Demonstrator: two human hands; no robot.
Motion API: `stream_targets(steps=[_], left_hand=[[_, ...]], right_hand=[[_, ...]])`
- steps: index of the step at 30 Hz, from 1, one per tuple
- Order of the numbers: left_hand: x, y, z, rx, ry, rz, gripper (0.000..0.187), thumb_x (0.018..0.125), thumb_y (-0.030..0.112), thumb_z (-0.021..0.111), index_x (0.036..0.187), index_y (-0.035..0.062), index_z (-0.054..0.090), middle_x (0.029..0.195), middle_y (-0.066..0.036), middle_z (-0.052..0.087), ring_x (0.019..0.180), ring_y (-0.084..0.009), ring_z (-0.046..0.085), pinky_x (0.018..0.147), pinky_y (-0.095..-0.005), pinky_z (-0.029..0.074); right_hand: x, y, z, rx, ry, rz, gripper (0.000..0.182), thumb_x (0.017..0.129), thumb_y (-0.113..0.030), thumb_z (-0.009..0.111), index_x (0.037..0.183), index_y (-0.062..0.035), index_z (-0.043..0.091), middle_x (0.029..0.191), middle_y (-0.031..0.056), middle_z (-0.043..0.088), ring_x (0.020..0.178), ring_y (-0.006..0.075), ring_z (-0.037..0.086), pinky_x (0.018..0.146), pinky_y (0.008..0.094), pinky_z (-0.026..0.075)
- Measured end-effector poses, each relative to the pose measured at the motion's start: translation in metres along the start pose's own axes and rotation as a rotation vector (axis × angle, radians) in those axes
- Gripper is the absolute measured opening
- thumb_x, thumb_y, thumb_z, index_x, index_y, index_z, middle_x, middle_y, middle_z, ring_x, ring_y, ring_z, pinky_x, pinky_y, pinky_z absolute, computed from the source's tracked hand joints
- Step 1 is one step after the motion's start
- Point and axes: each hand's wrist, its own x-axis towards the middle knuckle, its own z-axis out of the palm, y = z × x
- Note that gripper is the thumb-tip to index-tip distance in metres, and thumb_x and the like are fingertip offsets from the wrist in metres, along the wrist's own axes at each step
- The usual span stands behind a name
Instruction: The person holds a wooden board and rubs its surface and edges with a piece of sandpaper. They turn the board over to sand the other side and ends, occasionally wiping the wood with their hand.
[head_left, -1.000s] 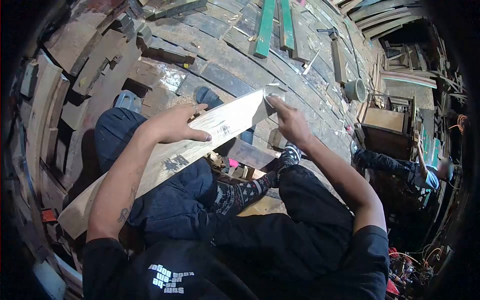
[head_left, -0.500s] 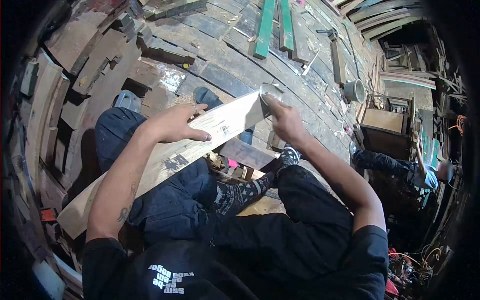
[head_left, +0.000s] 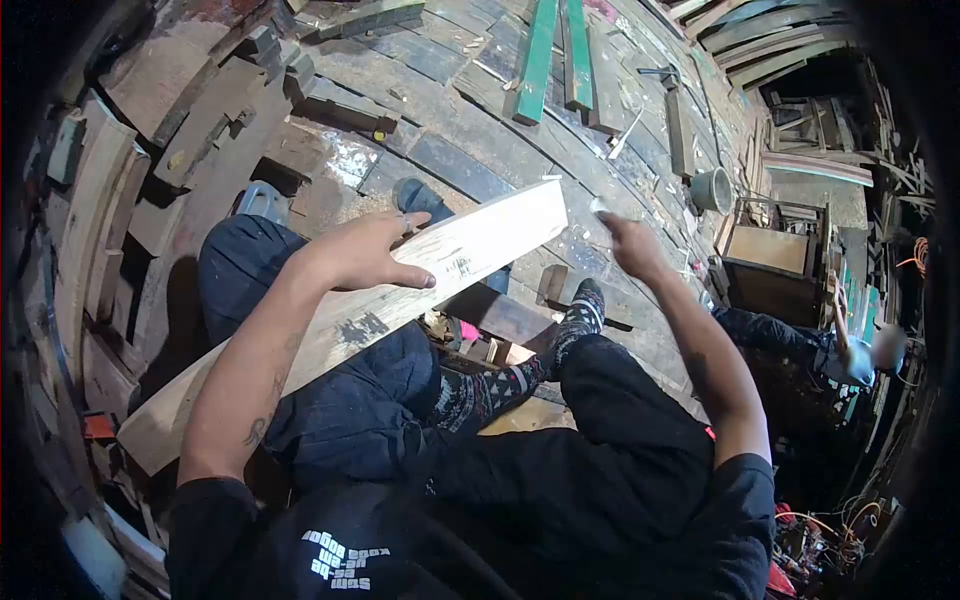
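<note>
A pale wooden board (head_left: 400, 290) lies slantwise over my left thigh, with dark marks on its upper face. My left hand (head_left: 365, 255) rests on it, thumb on the face and fingers over the far edge, holding it. Just past the board's far right end is my right hand (head_left: 635, 245), apart from the wood. Its fingers are closed on a small pale sheet (head_left: 598, 205), which looks like sandpaper and shows only in part.
Green-painted planks (head_left: 538, 65) lie on the wooden floor ahead. A grey bucket (head_left: 712, 190) stands to the right, near a wooden cabinet (head_left: 768, 250). Stacked timber (head_left: 90, 210) fills the left side. Another person (head_left: 850, 355) is at the far right.
My right hand has moved right, off the board's end, taking the pale sheet with it. The sheet lay bent over that end before. My left hand has kept its hold, shifting slightly.
</note>
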Motion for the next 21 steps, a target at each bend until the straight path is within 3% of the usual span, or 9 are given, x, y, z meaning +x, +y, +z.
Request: stream_targets(steps=[2, 7, 9, 14, 15, 17, 18, 19, 21], left_hand=[[0.000, -0.003, 0.001, 0.018, 0.001, 0.020, 0.100, 0.080, 0.054, 0.082, 0.155, -0.0007, 0.044, 0.137, -0.029, 0.061, 0.125, -0.0403, 0.061, 0.107, -0.0423, 0.049], [0.001, -0.004, 0.002, 0.024, 0.020, 0.017, 0.096, 0.083, 0.055, 0.078, 0.154, -0.0008, 0.045, 0.139, -0.030, 0.060, 0.127, -0.0406, 0.061, 0.108, -0.0415, 0.048], [-0.002, 0.000, 0.000, 0.062, 0.014, -0.030, 0.096, 0.083, 0.056, 0.077, 0.154, -0.0008, 0.046, 0.138, -0.030, 0.062, 0.126, -0.0407, 0.062, 0.108, -0.0410, 0.048], [0.002, -0.006, 0.001, 0.019, -0.018, -0.017, 0.095, 0.084, 0.057, 0.076, 0.153, -0.0009, 0.047, 0.137, -0.028, 0.063, 0.125, -0.0392, 0.063, 0.107, -0.0423, 0.050], [0.003, -0.006, 0.004, 0.018, -0.021, -0.005, 0.095, 0.084, 0.057, 0.076, 0.153, -0.0009, 0.047, 0.137, -0.028, 0.063, 0.125, -0.0392, 0.063, 0.107, -0.0423, 0.050], [0.005, -0.009, 0.007, 0.065, 0.015, 0.027, 0.092, 0.085, 0.058, 0.075, 0.151, 0.0007, 0.049, 0.138, -0.026, 0.063, 0.126, -0.0385, 0.063, 0.106, -0.0431, 0.050], [0.004, -0.012, 0.011, 0.070, 0.055, 0.048, 0.089, 0.085, 0.058, 0.074, 0.150, 0.0009, 0.051, 0.138, -0.026, 0.062, 0.126, -0.0382, 0.062, 0.107, -0.0435, 0.050], [0.002, -0.009, 0.008, 0.063, 0.071, 0.041, 0.089, 0.085, 0.058, 0.074, 0.150, 0.0009, 0.051, 0.138, -0.026, 0.062, 0.126, -0.0382, 0.062, 0.107, -0.0435, 0.050], [-0.004, 0.001, 0.001, 0.012, -0.029, 0.007, 0.090, 0.087, 0.055, 0.075, 0.151, -0.0012, 0.048, 0.143, -0.029, 0.058, 0.132, -0.0397, 0.058, 0.111, -0.0416, 0.046]], right_hand=[[-0.008, 0.009, -0.027, -0.191, 0.009, 0.000, 0.040, 0.096, -0.006, 0.048, 0.131, -0.0108, 0.068, 0.116, 0.0262, 0.071, 0.105, 0.0443, 0.069, 0.093, 0.0519, 0.053], [-0.020, 0.026, -0.087, 0.114, 0.218, 0.127, 0.031, 0.099, -0.015, 0.053, 0.126, -0.0052, 0.067, 0.117, 0.0257, 0.071, 0.111, 0.0443, 0.067, 0.094, 0.0482, 0.053], [-0.025, 0.021, -0.114, 0.167, 0.269, -0.017, 0.033, 0.101, -0.012, 0.051, 0.128, -0.0004, 0.065, 0.115, 0.0246, 0.073, 0.107, 0.0352, 0.072, 0.092, 0.0432, 0.054], [-0.017, -0.015, -0.184, 0.209, 0.196, 0.042, 0.030, 0.102, -0.012, 0.055, 0.127, 0.0019, 0.066, 0.098, 0.0096, 0.072, 0.089, 0.0141, 0.064, 0.083, 0.0317, 0.052], [-0.018, -0.015, -0.183, 0.202, 0.199, 0.052, 0.030, 0.102, -0.012, 0.055, 0.127, 0.0019, 0.066, 0.098, 0.0096, 0.072, 0.089, 0.0141, 0.064, 0.083, 0.0317, 0.052], [-0.010, -0.023, -0.174, 0.572, 0.149, 0.110, 0.032, 0.104, -0.013, 0.055, 0.131, 0.0035, 0.063, 0.110, 0.0080, 0.071, 0.100, 0.0102, 0.063, 0.091, 0.0263, 0.050], [-0.010, -0.033, -0.157, 0.604, 0.275, 0.088, 0.034, 0.104, -0.016, 0.058, 0.131, 0.0055, 0.062, 0.110, 0.0059, 0.070, 0.100, 0.0133, 0.064, 0.089, 0.0289, 0.051], [-0.020, -0.067, -0.139, 0.992, 0.363, 0.167, 0.038, 0.104, -0.014, 0.058, 0.137, 0.0040, 0.059, 0.116, 0.0078, 0.069, 0.105, 0.0156, 0.065, 0.094, 0.0302, 0.052], [-0.024, -0.087, -0.101, 1.290, 0.351, 0.241, 0.042, 0.103, -0.015, 0.059, 0.142, 0.0010, 0.057, 0.127, 0.0093, 0.067, 0.112, 0.0204, 0.065, 0.099, 0.0348, 0.052]])
